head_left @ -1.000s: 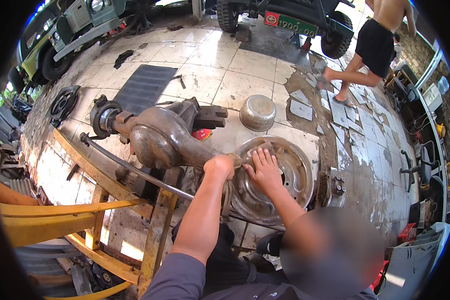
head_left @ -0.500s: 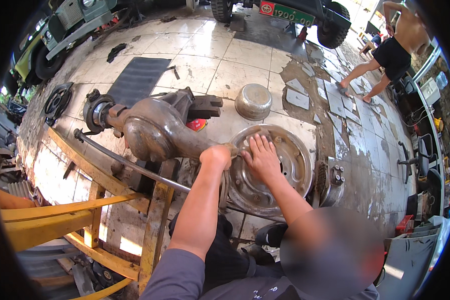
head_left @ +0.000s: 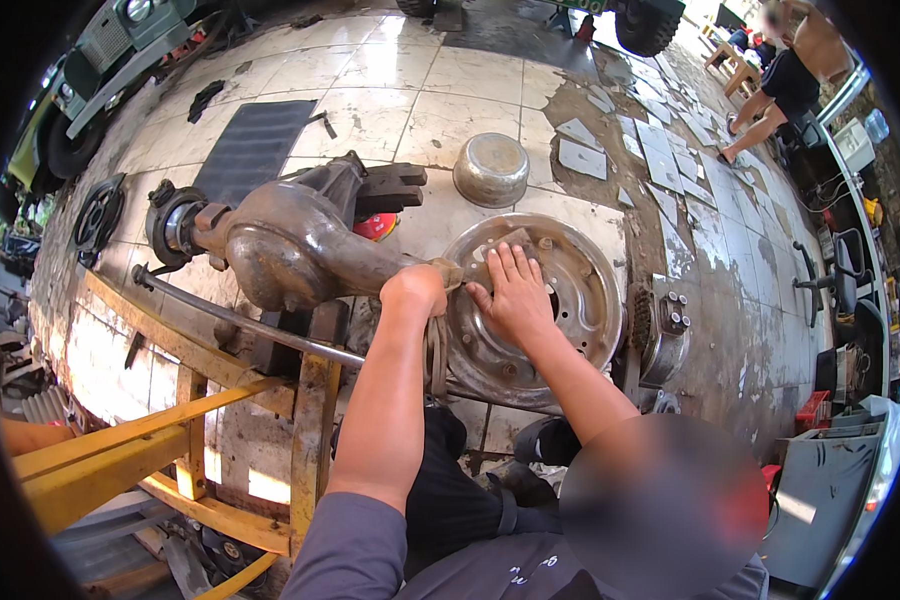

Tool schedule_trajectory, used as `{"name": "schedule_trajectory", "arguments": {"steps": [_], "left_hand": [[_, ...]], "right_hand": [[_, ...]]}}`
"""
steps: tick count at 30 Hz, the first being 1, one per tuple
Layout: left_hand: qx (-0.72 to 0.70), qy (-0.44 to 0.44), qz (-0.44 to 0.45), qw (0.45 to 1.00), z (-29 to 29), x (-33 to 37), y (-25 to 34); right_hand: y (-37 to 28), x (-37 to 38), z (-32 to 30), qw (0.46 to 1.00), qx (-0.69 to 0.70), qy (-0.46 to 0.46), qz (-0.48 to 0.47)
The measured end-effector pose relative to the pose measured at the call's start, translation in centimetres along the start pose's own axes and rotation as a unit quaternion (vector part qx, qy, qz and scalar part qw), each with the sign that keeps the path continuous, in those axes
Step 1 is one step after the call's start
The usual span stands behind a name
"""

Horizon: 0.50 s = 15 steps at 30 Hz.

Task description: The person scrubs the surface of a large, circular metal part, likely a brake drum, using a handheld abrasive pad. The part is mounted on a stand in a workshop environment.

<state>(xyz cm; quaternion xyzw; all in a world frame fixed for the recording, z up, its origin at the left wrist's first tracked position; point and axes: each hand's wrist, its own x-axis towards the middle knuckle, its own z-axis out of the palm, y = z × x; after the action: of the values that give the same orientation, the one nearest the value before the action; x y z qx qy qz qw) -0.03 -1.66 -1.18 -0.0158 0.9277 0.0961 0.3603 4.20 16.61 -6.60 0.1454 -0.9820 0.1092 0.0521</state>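
A large rusty axle housing (head_left: 290, 235) with a bulging middle lies across the work area, pointing toward a round metal brake backing plate (head_left: 585, 260). Closed at the tube's end beside the plate is my left hand (head_left: 415, 290). What its fingers hold is hidden; a tan, cloth-like bit (head_left: 452, 274) shows at the knuckles and a strip hangs below. My right hand (head_left: 518, 305) lies open on the plate's face, fingers stretched out and pointing away from me.
A yellow metal frame (head_left: 315, 430) stands at left, with a long rod (head_left: 255, 325) above it. An upturned metal pot (head_left: 492, 168) sits beyond the plate, and a hub-like part (head_left: 662, 340) to its right. Broken tiles (head_left: 670, 160) cover the far-right floor, where another person (head_left: 785, 90) stands.
The whole view has shifted, so the parts sit slightly farther left and higher. Both my hands keep about the same places on the parts. The person at far right has changed stance.
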Motion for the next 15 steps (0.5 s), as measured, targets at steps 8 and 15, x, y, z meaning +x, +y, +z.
{"name": "schedule_trajectory", "arguments": {"steps": [8, 15], "left_hand": [[-0.004, -0.003, 0.007, 1.000, 0.1, 0.3, 0.0], [-0.003, -0.050, -0.030, 0.998, -0.6, -0.3, 0.8]], "right_hand": [[-1.0, 1.2, 0.1, 0.998, -0.017, -0.023, 0.059], [-0.4, 1.2, 0.0, 0.998, -0.016, -0.017, 0.059]]}}
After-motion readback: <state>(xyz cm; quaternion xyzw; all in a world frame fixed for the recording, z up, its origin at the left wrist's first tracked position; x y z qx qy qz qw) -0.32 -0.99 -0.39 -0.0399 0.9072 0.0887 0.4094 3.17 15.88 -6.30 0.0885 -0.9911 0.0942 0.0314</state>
